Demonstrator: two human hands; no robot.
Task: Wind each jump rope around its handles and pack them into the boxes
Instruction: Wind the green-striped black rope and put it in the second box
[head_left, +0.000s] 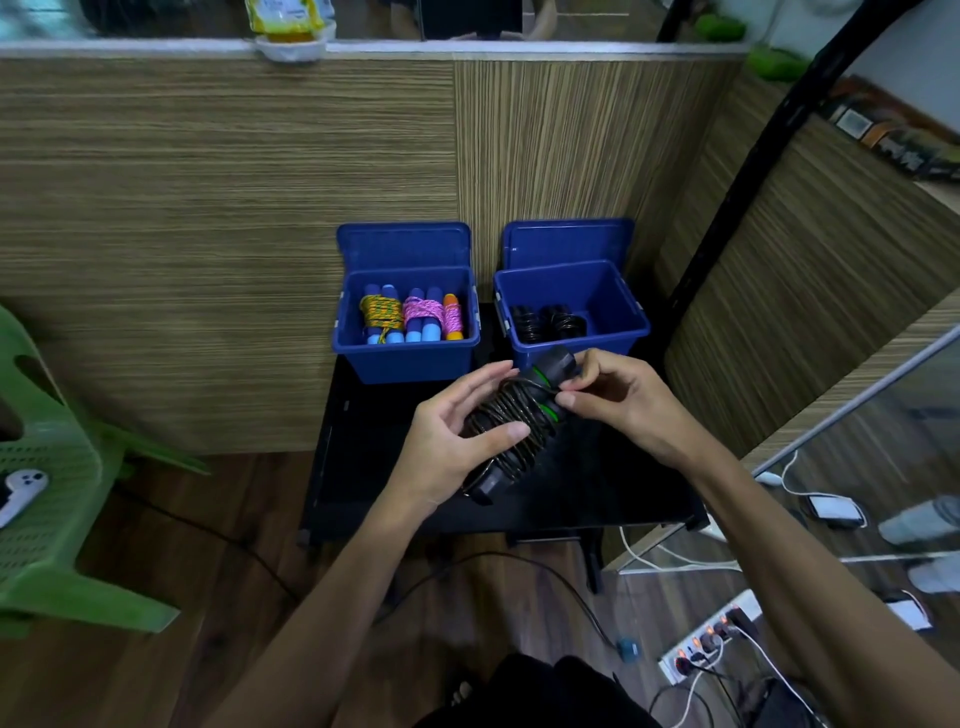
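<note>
Left hand (457, 447) holds the black jump rope (511, 431) from beneath, thumb across the coils, fingers wrapped behind. Right hand (618, 400) pinches the upper handle end with thumb and fingertips, apparently seating the last turn of cord. Neither grip is spread. The bundle hangs above the black counter (597, 493), near its centre. Long axis runs from 7 o'clock to 1 o'clock, green bands showing near the upper end.

Key relation: the right blue box (618, 332) lies just beyond the bundle's upper end, at 1 o'clock from both hands. It already holds black wound ropes (548, 322) on its left side, with free floor on its right. The right hand is nearer it. Judged next: finish the wrap, then carry forward.

At 11 o'clock, the left blue box (410, 358) holds coloured ropes (410, 314), wound, side by side. Both lids stand up behind.

No legible brand, label or writing on rope or boxes.
</note>
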